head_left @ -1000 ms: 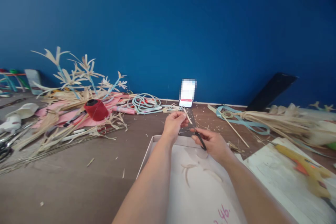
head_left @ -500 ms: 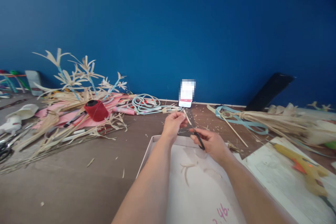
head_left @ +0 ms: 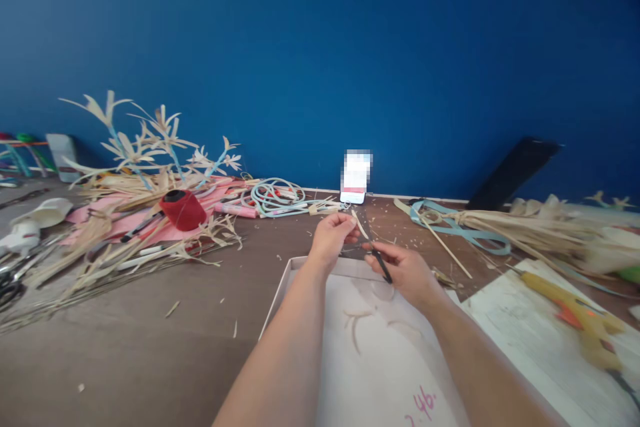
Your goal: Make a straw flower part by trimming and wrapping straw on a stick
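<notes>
Our L hand (head_left: 331,238) pinches pale strip (head_left: 359,224) nr far edge of white tray (head_left: 356,269); R hand (head_left: 406,273) grips black-handled tool (head_left: 383,268), tip by strip. If tool slips, we'd prob. tear strip or nick L hand.

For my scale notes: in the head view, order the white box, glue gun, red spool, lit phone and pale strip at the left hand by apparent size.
1. White box, partly hidden
2. Glue gun
3. Red spool and lit phone: too alike to rank
4. Pale strip
</notes>
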Available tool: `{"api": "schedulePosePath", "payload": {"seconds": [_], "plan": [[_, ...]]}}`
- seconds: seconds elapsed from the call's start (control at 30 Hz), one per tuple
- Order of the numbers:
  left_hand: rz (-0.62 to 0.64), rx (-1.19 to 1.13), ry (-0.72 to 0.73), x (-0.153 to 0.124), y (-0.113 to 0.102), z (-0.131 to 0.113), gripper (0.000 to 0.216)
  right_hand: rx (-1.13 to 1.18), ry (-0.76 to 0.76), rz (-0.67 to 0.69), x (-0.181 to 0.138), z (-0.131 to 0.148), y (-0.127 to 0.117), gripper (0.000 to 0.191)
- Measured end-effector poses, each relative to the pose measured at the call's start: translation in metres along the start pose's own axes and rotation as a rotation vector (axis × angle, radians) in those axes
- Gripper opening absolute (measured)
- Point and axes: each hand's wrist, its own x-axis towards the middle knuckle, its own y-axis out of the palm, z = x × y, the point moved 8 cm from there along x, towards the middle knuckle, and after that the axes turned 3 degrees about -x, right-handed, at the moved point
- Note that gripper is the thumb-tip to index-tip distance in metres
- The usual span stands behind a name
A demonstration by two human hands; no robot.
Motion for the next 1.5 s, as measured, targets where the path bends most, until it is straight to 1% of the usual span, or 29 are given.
{"api": "schedulePosePath", "payload": {"seconds": [0.1, 0.23, 0.33, 0.4, 0.63, 0.77, 1.2, 1.4, 1.5], "plan": [[0.003, 0.002, -0.003, 0.000, 0.001, 0.000, 0.020, 0.077, 0.022, -0.047, 0.001, -0.002, -0.004, 0.044], [0.033, 0.029, 0.004, -0.002, 0.005, -0.002, 0.023, 0.281, 0.051, -0.142, 0.003, -0.008, -0.014, 0.054], [0.044, 0.105, 0.017, -0.004, 0.008, -0.005, 0.023, 0.409, 0.025, -0.142, 0.004, -0.008, -0.015, 0.055], [0.053, 0.150, 0.020, -0.006, 0.010, -0.006, 0.024, 0.450, 0.015, -0.143, 0.004, -0.007, -0.013, 0.054], [0.121, 0.239, 0.026, -0.012, 0.021, -0.007, 0.023, 0.468, 0.018, -0.123, 0.005, -0.008, -0.006, 0.057], [0.153, 0.283, 0.023, -0.013, 0.024, -0.005, 0.022, 0.489, 0.021, -0.137, 0.005, -0.010, -0.009, 0.052], [0.176, 0.247, -0.010, -0.016, 0.028, -0.005, 0.025, 0.404, 0.055, -0.168, 0.002, -0.007, -0.012, 0.048], [0.176, 0.233, -0.023, -0.015, 0.026, -0.003, 0.028, 0.427, 0.047, -0.169, 0.002, -0.006, -0.011, 0.047], [0.196, 0.206, -0.030, -0.014, 0.026, -0.001, 0.029, 0.442, 0.052, -0.171, 0.001, -0.007, -0.010, 0.047]]}}
